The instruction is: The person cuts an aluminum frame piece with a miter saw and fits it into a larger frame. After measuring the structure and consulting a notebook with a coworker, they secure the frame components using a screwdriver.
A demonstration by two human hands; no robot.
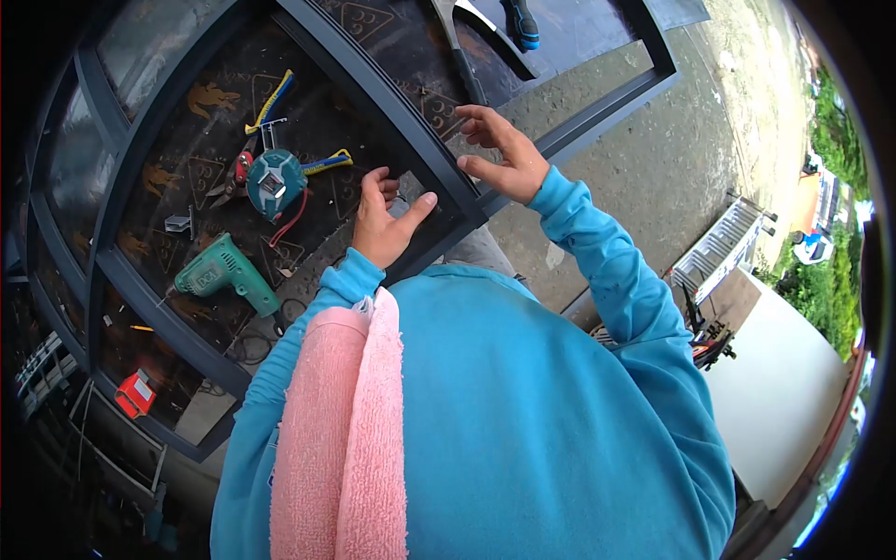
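My left hand (381,228) is open, thumb and fingers apart, over the near corner of a dark grey metal frame (392,112). My right hand (509,161) hovers by the frame's corner with its fingers loosely curled and the thumb spread away; nothing shows in it. Left of my left hand, on a dark printed board (322,103), lies a teal tape measure (273,185). It partly covers a tool with blue-and-yellow handles (327,162) and red-handled snips (241,168). A green corded drill (224,273) rests nearer to my left sleeve.
At the far left edge stands a red box (135,396), with a yellow pencil (142,328) nearby. A hammer-like tool (464,56) and a blue-handled tool (525,26) lie at the top. To the right are a ladder (723,241) and a white panel (789,383).
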